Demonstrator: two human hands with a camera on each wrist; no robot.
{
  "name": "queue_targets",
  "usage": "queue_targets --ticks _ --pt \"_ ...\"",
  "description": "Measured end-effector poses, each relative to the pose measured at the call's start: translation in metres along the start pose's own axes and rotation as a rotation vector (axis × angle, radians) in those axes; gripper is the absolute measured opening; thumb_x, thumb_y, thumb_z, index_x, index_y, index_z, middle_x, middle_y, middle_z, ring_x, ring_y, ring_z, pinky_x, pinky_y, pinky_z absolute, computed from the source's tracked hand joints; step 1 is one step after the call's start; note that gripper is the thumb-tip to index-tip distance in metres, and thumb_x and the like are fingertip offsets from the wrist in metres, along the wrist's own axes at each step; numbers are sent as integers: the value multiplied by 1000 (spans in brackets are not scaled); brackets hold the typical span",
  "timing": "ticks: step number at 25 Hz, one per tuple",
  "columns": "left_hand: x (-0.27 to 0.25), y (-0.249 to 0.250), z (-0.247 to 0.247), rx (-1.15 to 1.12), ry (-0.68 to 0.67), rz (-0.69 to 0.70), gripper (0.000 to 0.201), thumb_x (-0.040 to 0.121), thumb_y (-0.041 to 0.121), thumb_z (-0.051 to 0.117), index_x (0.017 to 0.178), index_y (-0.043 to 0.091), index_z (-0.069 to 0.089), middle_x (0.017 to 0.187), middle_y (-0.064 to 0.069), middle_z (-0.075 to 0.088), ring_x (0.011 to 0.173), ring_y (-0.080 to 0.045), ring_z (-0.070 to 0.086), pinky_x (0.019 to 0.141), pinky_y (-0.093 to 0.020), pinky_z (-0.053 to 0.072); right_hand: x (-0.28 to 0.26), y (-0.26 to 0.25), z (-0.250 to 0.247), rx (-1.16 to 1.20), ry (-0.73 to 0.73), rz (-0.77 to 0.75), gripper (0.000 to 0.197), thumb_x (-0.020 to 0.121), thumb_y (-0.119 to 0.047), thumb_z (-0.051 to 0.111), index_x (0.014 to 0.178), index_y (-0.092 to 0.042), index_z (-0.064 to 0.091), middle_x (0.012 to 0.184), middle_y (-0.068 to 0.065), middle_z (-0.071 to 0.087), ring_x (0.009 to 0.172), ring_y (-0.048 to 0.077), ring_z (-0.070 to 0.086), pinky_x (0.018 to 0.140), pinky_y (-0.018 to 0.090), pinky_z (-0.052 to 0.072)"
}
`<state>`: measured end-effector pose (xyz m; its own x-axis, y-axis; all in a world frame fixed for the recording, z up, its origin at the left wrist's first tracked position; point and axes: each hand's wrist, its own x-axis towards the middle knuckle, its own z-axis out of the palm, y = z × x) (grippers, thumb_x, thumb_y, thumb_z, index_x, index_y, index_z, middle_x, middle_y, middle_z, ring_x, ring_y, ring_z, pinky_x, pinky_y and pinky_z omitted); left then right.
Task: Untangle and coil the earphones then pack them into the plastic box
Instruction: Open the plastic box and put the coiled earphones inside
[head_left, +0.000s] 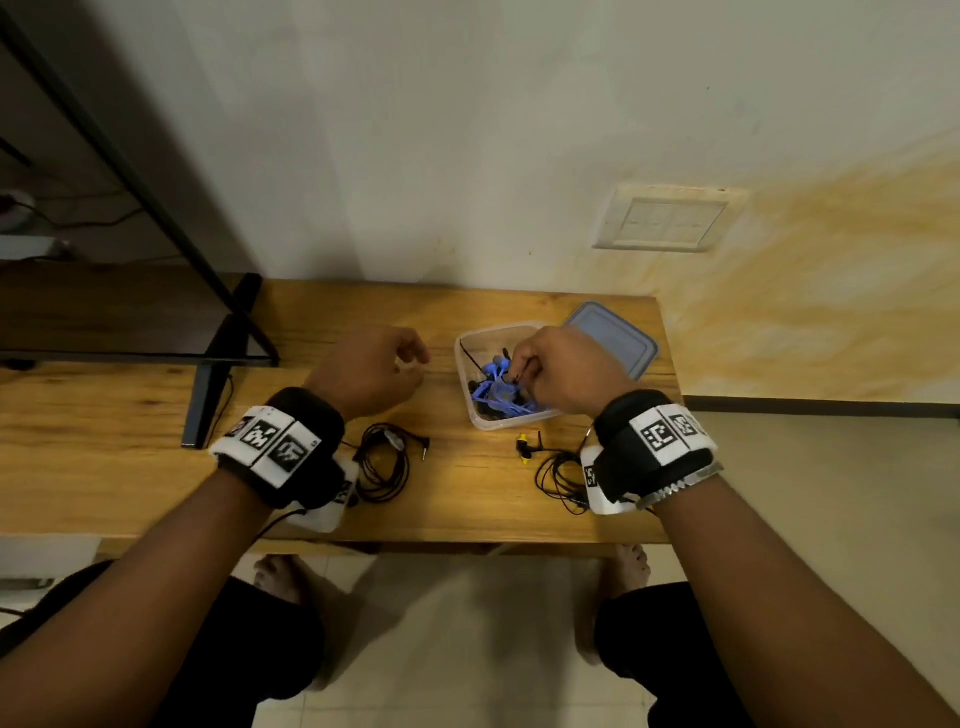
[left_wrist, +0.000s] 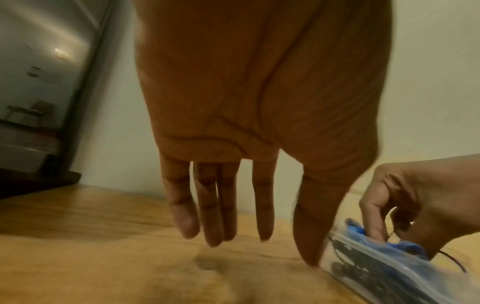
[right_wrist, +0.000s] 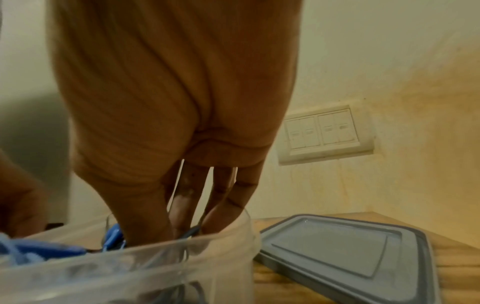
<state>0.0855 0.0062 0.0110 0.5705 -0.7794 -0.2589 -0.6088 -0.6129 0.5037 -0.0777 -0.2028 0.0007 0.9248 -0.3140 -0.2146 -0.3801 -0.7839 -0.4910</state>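
Observation:
A clear plastic box (head_left: 466, 382) stands open on the wooden table, holding tangled blue earphones (head_left: 496, 387) and a black pair. My right hand (head_left: 519, 371) reaches into the box, thumb and fingers pinching a black earphone cable; in the right wrist view its fingers (right_wrist: 182, 224) dip behind the box wall (right_wrist: 130, 267) beside the blue earphones (right_wrist: 39, 251). My left hand (head_left: 410, 358) hovers left of the box; in the left wrist view the left hand (left_wrist: 246, 246) hangs with straight fingers, holding nothing, next to the box (left_wrist: 389, 273).
The grey-blue lid (head_left: 618, 338) lies behind the box on the right. A coiled black earphone set (head_left: 387, 462) lies near my left wrist, and a black set with yellow tips (head_left: 558, 470) near my right wrist. A dark metal stand (head_left: 208, 395) stands at the left.

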Motion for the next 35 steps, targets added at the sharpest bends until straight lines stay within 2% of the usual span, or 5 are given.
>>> queue_targets --ticks 9,13,20,30,35 --pt "-21 -42 8 215 -319 65 31 89 36 81 115 34 63 114 4 46 96 -15 53 81 -29 47 -41 10 -50 142 78 90 28 82 -2 80 103 -21 75 97 -4 75 90 9 71 84 24 58" --pt "-23 -43 11 227 -270 118 18 93 37 77 94 35 59 103 8 54 89 -11 55 75 -30 43 -67 21 -39 -122 -299 281 22 80 -31 88 94 -26 71 94 -4 75 91 17 71 87 38 59" --pt "-24 -13 -19 -343 -323 222 18 89 28 81 103 20 73 100 3 79 97 -15 75 94 -39 60 -72 17 -17 -93 -368 232 29 88 -51 80 101 -27 71 92 -9 72 86 10 66 67 26 44" --pt "17 60 10 -879 -13 207 29 87 10 84 111 -2 72 96 -13 74 90 -22 75 85 -33 65 -70 7 -2 -196 -346 145 6 84 -16 71 86 -14 75 86 7 75 83 24 70 64 29 54" --pt "37 56 41 -412 198 153 11 91 15 81 98 11 74 95 -4 77 88 -20 74 86 -44 63 -72 6 -24 -64 -311 148 7 83 -16 79 90 -17 79 81 -4 76 77 11 70 66 23 50"
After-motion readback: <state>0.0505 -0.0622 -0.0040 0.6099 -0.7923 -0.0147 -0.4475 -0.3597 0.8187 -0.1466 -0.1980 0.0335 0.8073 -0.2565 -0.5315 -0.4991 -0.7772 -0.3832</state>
